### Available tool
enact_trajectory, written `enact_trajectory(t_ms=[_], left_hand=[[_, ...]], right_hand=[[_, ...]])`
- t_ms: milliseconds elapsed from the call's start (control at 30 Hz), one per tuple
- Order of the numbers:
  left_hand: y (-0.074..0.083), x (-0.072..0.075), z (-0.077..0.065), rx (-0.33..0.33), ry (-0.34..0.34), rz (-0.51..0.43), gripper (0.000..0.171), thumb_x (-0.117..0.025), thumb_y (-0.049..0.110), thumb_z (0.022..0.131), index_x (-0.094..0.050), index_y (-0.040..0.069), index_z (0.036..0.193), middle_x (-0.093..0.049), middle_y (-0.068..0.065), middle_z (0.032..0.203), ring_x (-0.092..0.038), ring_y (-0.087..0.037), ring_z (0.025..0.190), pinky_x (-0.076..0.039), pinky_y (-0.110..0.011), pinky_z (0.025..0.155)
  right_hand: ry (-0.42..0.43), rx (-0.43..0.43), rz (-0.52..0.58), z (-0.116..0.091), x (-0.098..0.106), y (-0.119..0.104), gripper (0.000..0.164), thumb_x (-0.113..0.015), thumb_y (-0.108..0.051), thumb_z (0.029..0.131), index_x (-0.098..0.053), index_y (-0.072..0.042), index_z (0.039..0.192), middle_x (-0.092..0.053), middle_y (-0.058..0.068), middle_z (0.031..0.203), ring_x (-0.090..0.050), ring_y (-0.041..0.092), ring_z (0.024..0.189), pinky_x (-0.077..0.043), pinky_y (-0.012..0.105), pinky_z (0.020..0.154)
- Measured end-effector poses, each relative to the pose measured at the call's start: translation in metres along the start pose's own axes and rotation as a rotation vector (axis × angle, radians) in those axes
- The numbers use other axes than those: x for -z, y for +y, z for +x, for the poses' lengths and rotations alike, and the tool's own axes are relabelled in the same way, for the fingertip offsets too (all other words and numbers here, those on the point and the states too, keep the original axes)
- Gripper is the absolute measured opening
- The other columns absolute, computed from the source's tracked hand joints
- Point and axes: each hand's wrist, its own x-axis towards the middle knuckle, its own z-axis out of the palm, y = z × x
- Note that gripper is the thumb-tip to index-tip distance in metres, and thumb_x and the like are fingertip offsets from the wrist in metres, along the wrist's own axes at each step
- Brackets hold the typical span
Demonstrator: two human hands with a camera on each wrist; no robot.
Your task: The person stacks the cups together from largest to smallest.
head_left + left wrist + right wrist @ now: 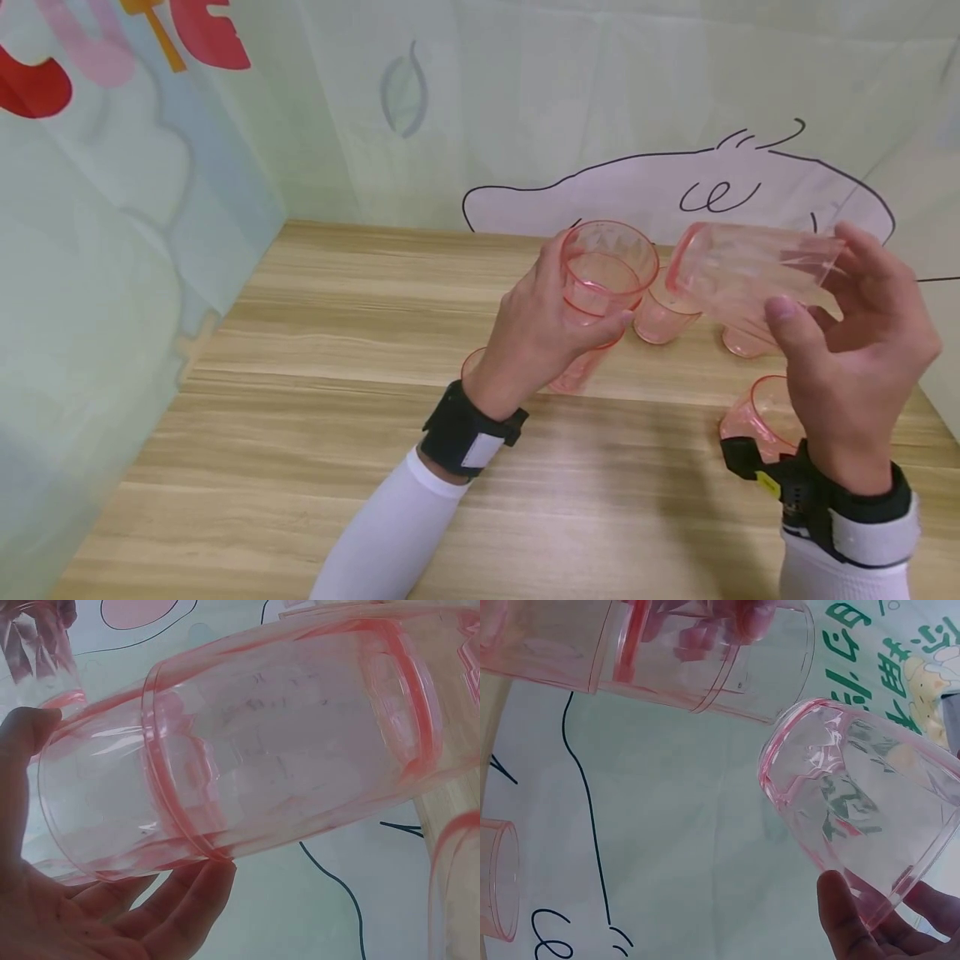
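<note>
Nearest us, our right grip [862,358] pinches a clear pink cup [738,262] by its rim end, the cup tipped sideways, its thick base towards our left grip [536,321]; that left grip clasps a stack of nested cups [603,287] near the top, just beside that base; below, a standing cup [750,421] sits on the tabletop [337,400] near our right wrist; a farther cup [663,321] stands behind the stack; beyond hangs a printed backdrop [525,100].
</note>
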Motion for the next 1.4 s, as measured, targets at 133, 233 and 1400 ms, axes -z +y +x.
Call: enact_trajectory(t_ms=[133, 233, 1400], left_hand=[[-0.001, 0.000, 0.000, 0.010, -0.006, 0.004, 0.091, -0.081, 0.046, 0.080, -0.034, 0.008, 0.148, -0.059, -0.009, 0.128, -0.062, -0.021, 0.109, -0.054, -0.042, 0.089], [-0.001, 0.000, 0.000, 0.014, -0.008, 0.014, 0.091, -0.081, 0.046, 0.080, -0.034, 0.008, 0.148, -0.060, -0.009, 0.127, -0.062, -0.021, 0.109, -0.054, -0.043, 0.089], [0.001, -0.003, 0.000, -0.018, -0.004, 0.001, 0.091, -0.082, 0.045, 0.080, -0.033, 0.011, 0.149, -0.059, -0.007, 0.130, -0.061, -0.020, 0.111, -0.053, -0.040, 0.092]], right_hand=[[0.036, -0.005, 0.134, 0.002, -0.005, -0.002, 0.061, -0.086, -0.006, 0.071, -0.061, 0.010, 0.125, -0.066, 0.025, 0.117, -0.063, 0.031, 0.100, -0.054, 0.026, 0.089], [0.045, 0.000, 0.145, 0.003, -0.009, -0.003, 0.063, -0.089, -0.010, 0.070, -0.062, 0.010, 0.123, -0.066, 0.024, 0.115, -0.062, 0.031, 0.097, -0.053, 0.027, 0.091], [0.039, -0.057, 0.375, 0.004, -0.044, -0.015, 0.063, -0.082, 0.015, 0.062, -0.061, 0.014, 0.121, -0.061, 0.029, 0.122, -0.060, 0.039, 0.109, -0.057, 0.031, 0.084]])
